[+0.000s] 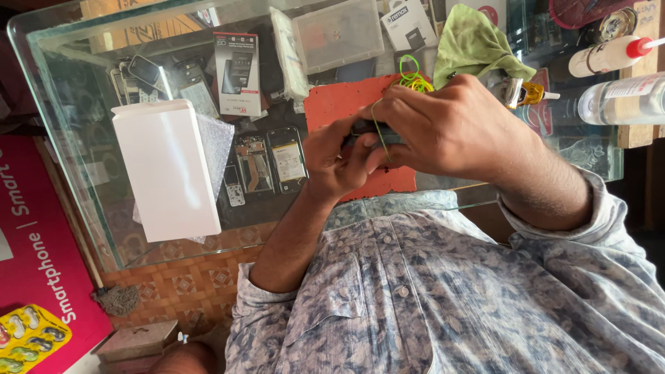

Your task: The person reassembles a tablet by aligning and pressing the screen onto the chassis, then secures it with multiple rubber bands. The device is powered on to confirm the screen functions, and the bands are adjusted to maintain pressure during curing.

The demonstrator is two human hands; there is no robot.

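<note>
Both my hands are raised over a glass counter (69, 104), gripping a small dark phone (366, 130) between them. My left hand (332, 163) grips it from below with thumb and fingers. My right hand (450, 125) covers its right end and stretches a thin yellow-green rubber band (379, 135) across it. Most of the phone is hidden by my fingers. More green and yellow rubber bands (413, 77) lie behind my hands on a red mat (336, 104).
A white box (166, 170) stands on the counter at left beside bubble wrap (216, 142). Opened phones and parts (267, 163) lie under the glass. A green cloth (474, 41), a red-tipped white bottle (609, 55), a clear bottle (623, 100) and a clear plastic case (339, 31) sit farther back.
</note>
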